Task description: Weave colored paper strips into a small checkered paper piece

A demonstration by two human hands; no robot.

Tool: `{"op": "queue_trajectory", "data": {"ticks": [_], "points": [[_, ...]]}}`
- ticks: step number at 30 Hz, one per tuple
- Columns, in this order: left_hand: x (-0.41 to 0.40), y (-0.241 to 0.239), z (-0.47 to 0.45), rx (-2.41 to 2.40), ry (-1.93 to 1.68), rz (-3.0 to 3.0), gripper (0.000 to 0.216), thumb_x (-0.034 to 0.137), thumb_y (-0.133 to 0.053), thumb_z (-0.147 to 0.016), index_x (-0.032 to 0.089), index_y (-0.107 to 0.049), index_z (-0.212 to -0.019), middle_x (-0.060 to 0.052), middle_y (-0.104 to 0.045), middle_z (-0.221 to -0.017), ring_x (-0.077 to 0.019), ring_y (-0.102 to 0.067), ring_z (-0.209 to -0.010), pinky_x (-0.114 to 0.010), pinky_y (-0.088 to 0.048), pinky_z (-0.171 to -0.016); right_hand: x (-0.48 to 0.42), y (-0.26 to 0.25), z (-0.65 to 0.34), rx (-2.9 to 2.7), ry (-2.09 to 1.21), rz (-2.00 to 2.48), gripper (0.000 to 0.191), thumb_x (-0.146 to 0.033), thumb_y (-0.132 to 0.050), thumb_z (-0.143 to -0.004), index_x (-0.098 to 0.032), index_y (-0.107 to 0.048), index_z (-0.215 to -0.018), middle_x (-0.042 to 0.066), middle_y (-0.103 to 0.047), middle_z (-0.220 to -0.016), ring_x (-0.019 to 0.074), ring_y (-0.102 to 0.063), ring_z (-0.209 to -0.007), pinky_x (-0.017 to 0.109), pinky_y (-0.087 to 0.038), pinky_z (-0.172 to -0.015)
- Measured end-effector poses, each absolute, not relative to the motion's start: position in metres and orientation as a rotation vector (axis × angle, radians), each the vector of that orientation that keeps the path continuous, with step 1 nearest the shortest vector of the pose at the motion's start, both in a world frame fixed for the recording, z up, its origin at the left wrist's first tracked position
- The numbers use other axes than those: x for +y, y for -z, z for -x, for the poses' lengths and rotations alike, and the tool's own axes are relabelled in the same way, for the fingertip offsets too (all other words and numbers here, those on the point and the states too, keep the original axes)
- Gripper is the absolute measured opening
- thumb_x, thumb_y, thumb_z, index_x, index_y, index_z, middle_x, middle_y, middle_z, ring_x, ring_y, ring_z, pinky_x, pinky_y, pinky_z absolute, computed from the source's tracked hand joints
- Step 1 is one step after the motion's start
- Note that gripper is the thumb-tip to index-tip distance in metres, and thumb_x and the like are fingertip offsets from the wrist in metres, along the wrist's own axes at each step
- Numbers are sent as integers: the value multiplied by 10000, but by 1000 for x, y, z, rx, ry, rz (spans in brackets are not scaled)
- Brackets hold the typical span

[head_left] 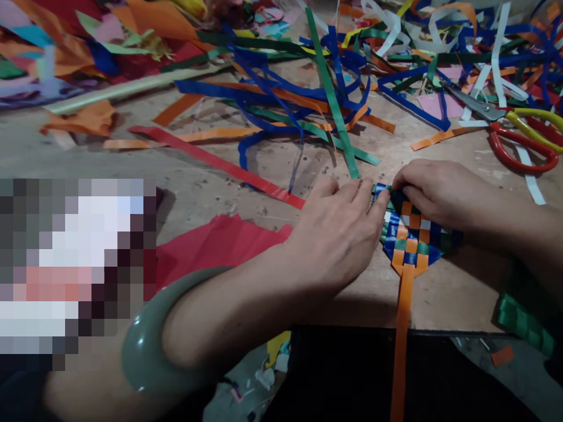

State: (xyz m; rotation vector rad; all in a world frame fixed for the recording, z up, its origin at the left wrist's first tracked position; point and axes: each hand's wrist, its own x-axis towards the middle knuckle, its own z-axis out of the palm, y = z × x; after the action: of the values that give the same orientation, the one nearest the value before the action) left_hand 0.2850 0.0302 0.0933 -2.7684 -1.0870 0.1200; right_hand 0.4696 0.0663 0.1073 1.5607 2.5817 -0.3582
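A flat piece woven from blue, orange, green and white strips [412, 233] lies near the table's front edge, its lower end pointed. From that point an orange strip [403, 334] hangs over the edge. My left hand [336, 228], a green bangle [145, 346] round its forearm, presses its fingertips on the weave's left edge and holds it down. At the upper right, my right hand [433, 186] pinches the weave's top edge with curled fingers. A green strip [332, 94] reaches away from my left fingertips. Beneath the left hand runs a red strip [220, 167].
Scissors [488, 111] with red and yellow handles lie partly spread at the right. Tangled coloured strips [272, 82] cover the back of the table [185, 176]. Red sheet material [220, 246] lies left of my wrist. A green woven band [523, 319] is at lower right.
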Motion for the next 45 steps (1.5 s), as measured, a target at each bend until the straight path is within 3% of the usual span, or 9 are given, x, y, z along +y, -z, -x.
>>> {"op": "queue_trajectory", "data": {"ticks": [12,18,25,35,41,45], "points": [[33,-96,-288,-1054,-97,2779,336,138,-426,-1005,101,-682,-1219,-167,-739,-1071,-321,-700,-983,-431,-472,-793,67,-107,-471,2557,473,-1607,333,-107,-467,-861,-195,-743,-1025,72,-761,-949,203,-645,-834,290,-430,-713],[33,-99,-289,-1059,-188,2771,324,121,-422,-998,114,-681,-1193,-161,-734,-1063,-311,-698,-973,-423,-468,-787,65,-105,-479,2642,471,-1618,323,-140,-463,-897,-202,-732,-1065,69,-753,-991,202,-647,-864,301,-448,-744],[33,-99,-287,-1065,-160,2771,305,157,-423,-1019,138,-674,-1191,-136,-740,-1032,-284,-686,-957,-404,-459,-788,67,-108,-502,2823,82,-1383,227,-231,-506,-951,-192,-728,-981,73,-701,-949,193,-628,-824,303,-418,-683],[34,-97,-287,-1088,-79,2818,348,124,-427,-993,105,-703,-1203,-172,-744,-1035,-322,-694,-967,-450,-482,-814,72,-102,-494,2826,349,-1227,287,-175,-472,-994,-169,-755,-1040,78,-678,-925,169,-603,-799,295,-410,-699],[34,-95,-287,-1074,-37,2831,383,81,-402,-977,100,-712,-1201,-174,-747,-1020,-326,-695,-971,-454,-490,-819,76,-105,-488,2780,306,-1220,248,-140,-510,-969,-189,-732,-1067,43,-674,-912,152,-589,-789,261,-383,-678],[34,-93,-286,-998,-73,2766,393,75,-368,-980,98,-708,-1176,-172,-740,-1023,-308,-693,-967,-427,-491,-802,69,-119,-480,2658,234,-1188,260,-116,-466,-974,-168,-701,-1073,77,-681,-942,163,-585,-757,278,-358,-646]]}}
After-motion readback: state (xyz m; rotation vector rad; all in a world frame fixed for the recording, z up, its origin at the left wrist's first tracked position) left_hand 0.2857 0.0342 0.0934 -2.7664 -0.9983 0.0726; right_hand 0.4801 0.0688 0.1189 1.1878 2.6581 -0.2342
